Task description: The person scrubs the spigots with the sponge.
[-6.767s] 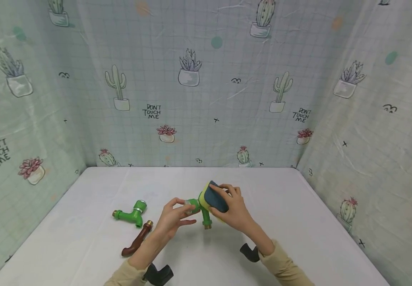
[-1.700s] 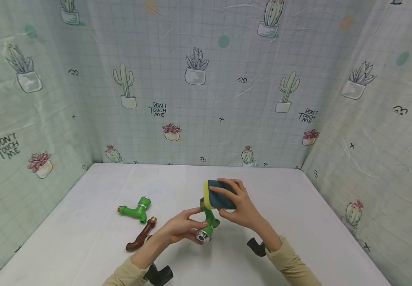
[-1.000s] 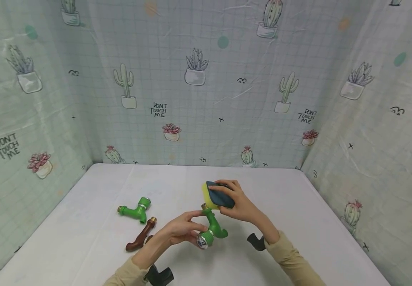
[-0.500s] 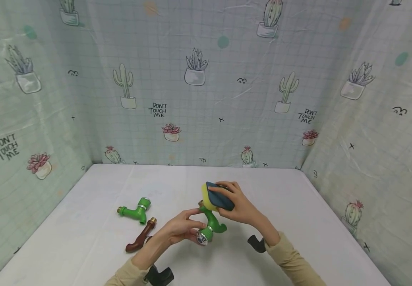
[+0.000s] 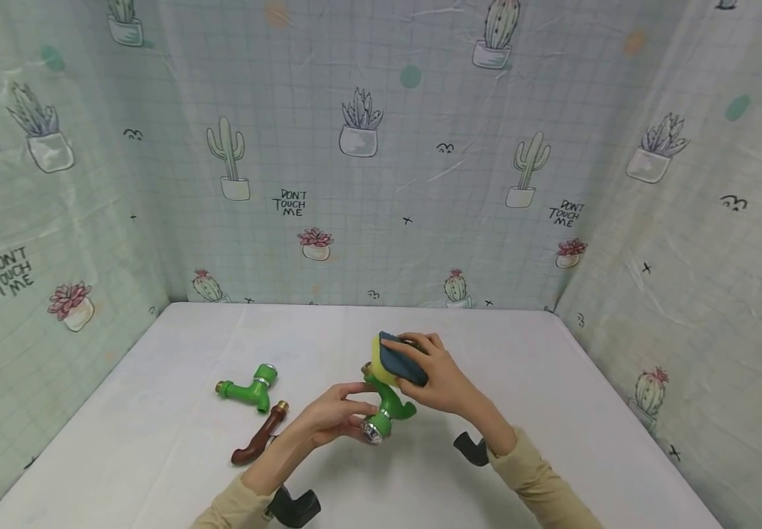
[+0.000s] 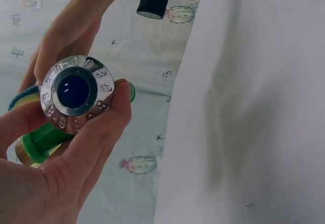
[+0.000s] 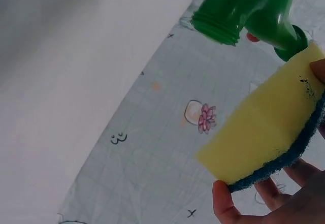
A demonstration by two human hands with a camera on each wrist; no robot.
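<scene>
My left hand [image 5: 334, 417] grips a green faucet [image 5: 390, 404] above the table. Its chrome-faced knob points toward me, and in the left wrist view thumb and fingers close round that knob [image 6: 76, 92]. A two-sided sponge [image 5: 404, 365], yellow with a dark blue scouring face, is held by my right hand [image 5: 443, 378]. The yellow side lies against the faucet near its brass threaded end, in the head view. From the right wrist, the sponge [image 7: 269, 120] shows small dark specks, and the green faucet body [image 7: 264, 10] appears just above it.
Left of my hands on the white table [image 5: 175, 411] lie another green faucet [image 5: 248, 389] and a brown, brass-ended faucet [image 5: 260, 437]. Black angled pieces [image 5: 295, 508] sit by both wrists. A cactus-print cloth [image 5: 407, 184] walls the back and sides.
The faucet has turned from knob-left with its brass end down to knob toward me, brass end up. Over the last second, faucet and sponge shifted slightly left; both grips stayed.
</scene>
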